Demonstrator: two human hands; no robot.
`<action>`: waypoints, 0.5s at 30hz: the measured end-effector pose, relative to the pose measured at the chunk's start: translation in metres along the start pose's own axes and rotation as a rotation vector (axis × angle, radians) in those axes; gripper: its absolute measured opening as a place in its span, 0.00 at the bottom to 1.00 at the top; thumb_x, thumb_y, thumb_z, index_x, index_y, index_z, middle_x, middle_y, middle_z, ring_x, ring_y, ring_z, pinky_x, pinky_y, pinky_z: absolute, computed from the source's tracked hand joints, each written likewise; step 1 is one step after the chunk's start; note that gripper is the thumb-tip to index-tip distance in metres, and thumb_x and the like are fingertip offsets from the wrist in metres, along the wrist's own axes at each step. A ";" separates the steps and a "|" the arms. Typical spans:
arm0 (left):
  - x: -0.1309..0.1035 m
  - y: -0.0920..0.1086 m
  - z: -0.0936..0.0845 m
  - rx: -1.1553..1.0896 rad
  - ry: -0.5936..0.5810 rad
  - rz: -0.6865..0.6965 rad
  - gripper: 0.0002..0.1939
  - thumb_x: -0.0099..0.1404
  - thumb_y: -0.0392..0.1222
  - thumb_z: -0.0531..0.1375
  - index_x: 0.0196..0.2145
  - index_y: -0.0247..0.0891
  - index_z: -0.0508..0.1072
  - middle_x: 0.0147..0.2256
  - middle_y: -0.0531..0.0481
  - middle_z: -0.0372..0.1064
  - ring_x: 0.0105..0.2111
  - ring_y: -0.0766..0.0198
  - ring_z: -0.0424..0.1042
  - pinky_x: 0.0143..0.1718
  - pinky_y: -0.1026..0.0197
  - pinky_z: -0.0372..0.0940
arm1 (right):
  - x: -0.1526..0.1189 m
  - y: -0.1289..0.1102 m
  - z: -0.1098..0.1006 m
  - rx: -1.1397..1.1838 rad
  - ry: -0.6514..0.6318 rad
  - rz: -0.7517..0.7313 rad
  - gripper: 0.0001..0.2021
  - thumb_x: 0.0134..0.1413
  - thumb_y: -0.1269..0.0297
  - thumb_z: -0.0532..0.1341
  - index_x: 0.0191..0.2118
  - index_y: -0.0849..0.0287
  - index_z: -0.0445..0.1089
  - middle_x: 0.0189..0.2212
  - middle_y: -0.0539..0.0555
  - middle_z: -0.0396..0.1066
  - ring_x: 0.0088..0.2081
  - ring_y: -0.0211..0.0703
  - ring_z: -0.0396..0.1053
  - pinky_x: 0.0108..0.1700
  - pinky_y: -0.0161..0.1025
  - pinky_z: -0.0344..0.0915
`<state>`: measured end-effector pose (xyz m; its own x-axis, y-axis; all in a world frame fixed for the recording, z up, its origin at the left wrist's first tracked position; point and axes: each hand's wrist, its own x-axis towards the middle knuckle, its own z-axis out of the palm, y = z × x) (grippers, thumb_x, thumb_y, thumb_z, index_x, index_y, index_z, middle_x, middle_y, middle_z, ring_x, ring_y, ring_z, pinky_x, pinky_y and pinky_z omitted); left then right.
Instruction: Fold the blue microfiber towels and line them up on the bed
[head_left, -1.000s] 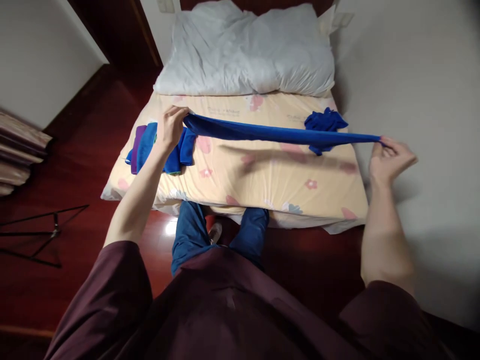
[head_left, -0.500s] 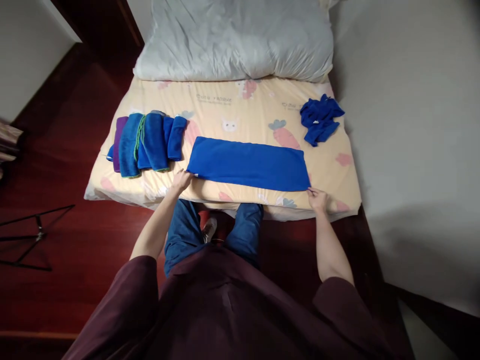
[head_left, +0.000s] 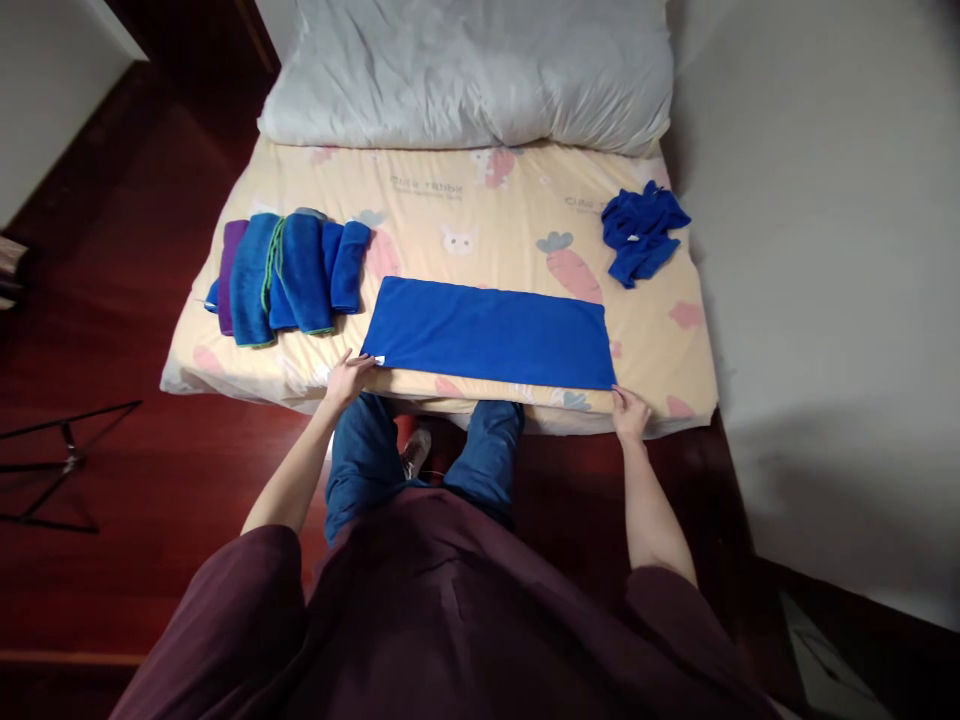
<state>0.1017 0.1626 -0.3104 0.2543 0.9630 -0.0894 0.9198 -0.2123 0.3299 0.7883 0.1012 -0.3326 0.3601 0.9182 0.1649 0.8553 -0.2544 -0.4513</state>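
Well apart, left hand touches, right hand pinches blue cloth.

Head view, forward and down over bed, probably standing-height

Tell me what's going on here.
A person has a blue cloth lying flat near the front edge of the bed. The left hand touches the cloth's near left corner, by a white tag; the right hand pinches the near right one. Folded cloths lie to the left, a crumpled cloth to the right, farther back.
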 end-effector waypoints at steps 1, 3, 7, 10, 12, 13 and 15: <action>-0.006 0.000 0.000 0.013 -0.009 0.024 0.26 0.72 0.36 0.50 0.60 0.41 0.79 0.60 0.43 0.77 0.66 0.52 0.72 0.77 0.39 0.51 | -0.006 0.001 0.000 0.007 -0.022 0.013 0.19 0.63 0.65 0.55 0.47 0.63 0.83 0.49 0.69 0.83 0.54 0.59 0.81 0.63 0.53 0.74; -0.016 0.002 0.000 0.044 -0.022 0.041 0.26 0.72 0.35 0.50 0.61 0.41 0.78 0.62 0.42 0.76 0.67 0.51 0.70 0.77 0.39 0.49 | -0.016 0.002 -0.002 0.020 -0.082 0.023 0.19 0.63 0.67 0.55 0.48 0.62 0.83 0.52 0.68 0.82 0.59 0.57 0.79 0.69 0.52 0.69; -0.025 0.014 0.000 0.078 -0.054 0.012 0.28 0.67 0.30 0.53 0.60 0.44 0.78 0.61 0.40 0.76 0.67 0.47 0.71 0.76 0.33 0.50 | -0.022 0.001 -0.007 -0.051 -0.188 0.014 0.20 0.62 0.72 0.54 0.48 0.61 0.83 0.54 0.67 0.81 0.62 0.55 0.75 0.71 0.52 0.67; -0.021 0.034 -0.003 0.081 -0.044 -0.034 0.29 0.66 0.30 0.54 0.61 0.41 0.77 0.61 0.36 0.75 0.67 0.40 0.69 0.75 0.27 0.47 | -0.013 -0.017 -0.010 -0.139 -0.228 0.043 0.21 0.57 0.74 0.56 0.49 0.63 0.83 0.55 0.70 0.80 0.65 0.61 0.72 0.71 0.58 0.65; -0.011 0.055 -0.006 0.070 0.016 -0.029 0.29 0.68 0.34 0.54 0.65 0.37 0.74 0.67 0.33 0.69 0.72 0.36 0.62 0.75 0.26 0.44 | -0.004 -0.046 -0.008 -0.202 -0.226 0.007 0.24 0.57 0.73 0.56 0.56 0.67 0.80 0.62 0.71 0.75 0.70 0.64 0.65 0.73 0.62 0.60; -0.003 0.068 -0.008 0.058 0.059 -0.004 0.30 0.70 0.36 0.54 0.68 0.35 0.71 0.70 0.33 0.64 0.74 0.36 0.57 0.76 0.27 0.43 | 0.000 -0.067 -0.005 -0.212 -0.213 -0.037 0.26 0.60 0.71 0.55 0.60 0.68 0.77 0.67 0.71 0.70 0.72 0.64 0.61 0.74 0.63 0.57; 0.019 0.099 -0.008 0.024 0.141 0.072 0.32 0.74 0.40 0.52 0.73 0.33 0.65 0.76 0.35 0.53 0.78 0.39 0.47 0.78 0.31 0.41 | 0.007 -0.119 0.007 -0.155 -0.161 -0.145 0.28 0.68 0.66 0.52 0.69 0.68 0.70 0.75 0.69 0.58 0.76 0.64 0.53 0.76 0.66 0.52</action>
<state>0.1957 0.1614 -0.2722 0.2771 0.9585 0.0666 0.9082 -0.2839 0.3077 0.6864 0.1402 -0.2841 0.1766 0.9817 0.0711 0.9451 -0.1489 -0.2909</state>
